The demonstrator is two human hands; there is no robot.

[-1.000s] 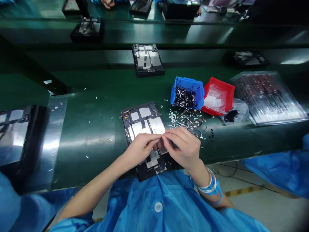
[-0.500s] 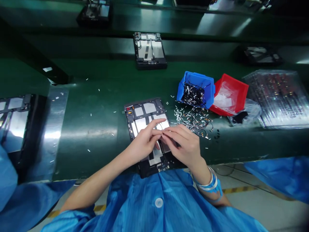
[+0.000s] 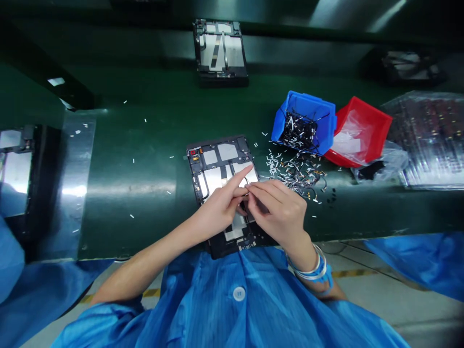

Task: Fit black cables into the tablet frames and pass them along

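Observation:
An opened tablet [image 3: 228, 152] with silvery battery panels and a black frame lies on the green bench in front of me, slightly turned. Above its middle, my left hand [image 3: 222, 207] pinches with thumb and fingers while its index finger points outward. My right hand [image 3: 278, 207] meets it there, thumb and fingertips pressed together. Between the fingertips a bit of thin dark cable [image 3: 247, 181] shows; most of it is hidden by the fingers. Right of the tablet is a loose heap of short cables [image 3: 300, 175] and white strips.
A blue bin [image 3: 328, 126] full of black cables stands beside a red bin [image 3: 380, 126] with clear plastic bags. Stacked clear trays [image 3: 431, 140] are at the right. More opened tablets [image 3: 222, 53] stand at the back, and another stack [image 3: 21, 174] at the left. White scraps [image 3: 132, 216] dot the bench.
The view has shifted, so the back tablets sit higher in the picture and the bins farther right. Both hands stay together over the tablet, with little change in the fingers.

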